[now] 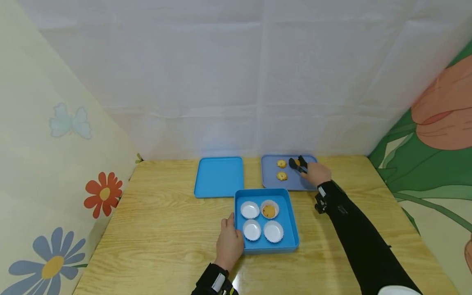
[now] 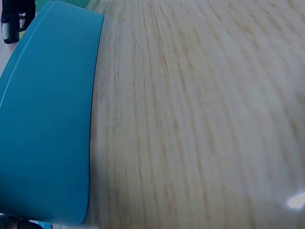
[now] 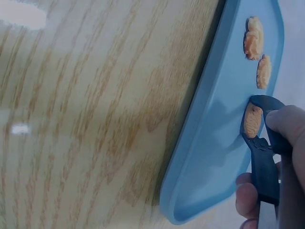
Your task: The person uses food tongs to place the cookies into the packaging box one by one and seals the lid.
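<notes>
My right hand (image 1: 318, 174) grips a pair of tongs (image 3: 264, 162) with black tips and a metal handle. Between the tong tips, over the blue-grey tray (image 1: 271, 184), is a cookie (image 3: 252, 120). Two more cookies, an upper cookie (image 1: 282, 164) and a lower cookie (image 1: 282, 176), lie to the left on that tray. My left hand (image 1: 229, 246) touches the left wall of a blue box (image 1: 291, 241), fingers reaching forward along it. Inside the box stand several white paper cups; the back right cup (image 1: 274, 203) contains a cookie (image 1: 269, 211), while the front right cup (image 1: 273, 232) shows a bare bottom.
A bright blue lid or shallow tray (image 1: 219, 177) lies left of the cookie tray, behind the box. All this stands on a wood-grain table (image 1: 155, 229). A white sheet (image 1: 206, 82) hangs behind it, and painted panels border both sides.
</notes>
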A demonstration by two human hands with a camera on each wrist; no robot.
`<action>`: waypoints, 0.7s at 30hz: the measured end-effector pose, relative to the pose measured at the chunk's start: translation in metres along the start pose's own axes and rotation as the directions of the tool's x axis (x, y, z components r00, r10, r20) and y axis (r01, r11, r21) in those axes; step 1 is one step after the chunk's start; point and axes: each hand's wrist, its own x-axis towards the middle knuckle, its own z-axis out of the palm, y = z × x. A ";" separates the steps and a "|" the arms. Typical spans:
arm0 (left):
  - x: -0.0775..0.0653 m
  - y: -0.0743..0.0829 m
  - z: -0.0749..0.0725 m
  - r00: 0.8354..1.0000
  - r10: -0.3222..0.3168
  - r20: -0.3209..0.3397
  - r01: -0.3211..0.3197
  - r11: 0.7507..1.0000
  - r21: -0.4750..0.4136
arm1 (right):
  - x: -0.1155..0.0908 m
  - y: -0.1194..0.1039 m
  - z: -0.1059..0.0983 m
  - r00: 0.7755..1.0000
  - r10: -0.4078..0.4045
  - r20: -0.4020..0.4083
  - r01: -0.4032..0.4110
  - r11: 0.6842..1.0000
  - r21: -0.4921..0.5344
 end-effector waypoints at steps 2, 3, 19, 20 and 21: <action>0.000 0.000 0.000 1.000 0.000 -0.002 0.000 1.000 0.001 | -0.001 -0.001 -0.001 1.000 -0.002 -0.007 0.002 1.000 0.003; 0.000 0.000 0.001 1.000 0.001 -0.004 -0.001 1.000 0.003 | -0.002 -0.001 -0.001 1.000 -0.003 -0.010 0.003 1.000 0.006; -0.001 -0.004 0.002 0.998 0.049 -0.037 -0.049 0.999 -0.012 | -0.030 -0.005 -0.029 0.986 -0.103 -0.128 0.105 0.994 0.014; -0.001 -0.005 0.002 0.998 0.046 -0.037 -0.047 0.999 -0.010 | -0.032 -0.007 -0.031 0.985 -0.104 -0.135 0.107 0.994 0.014; -0.001 -0.006 0.002 0.998 0.045 -0.038 -0.045 0.999 -0.007 | -0.035 -0.008 -0.033 0.984 -0.110 -0.138 0.112 0.994 0.012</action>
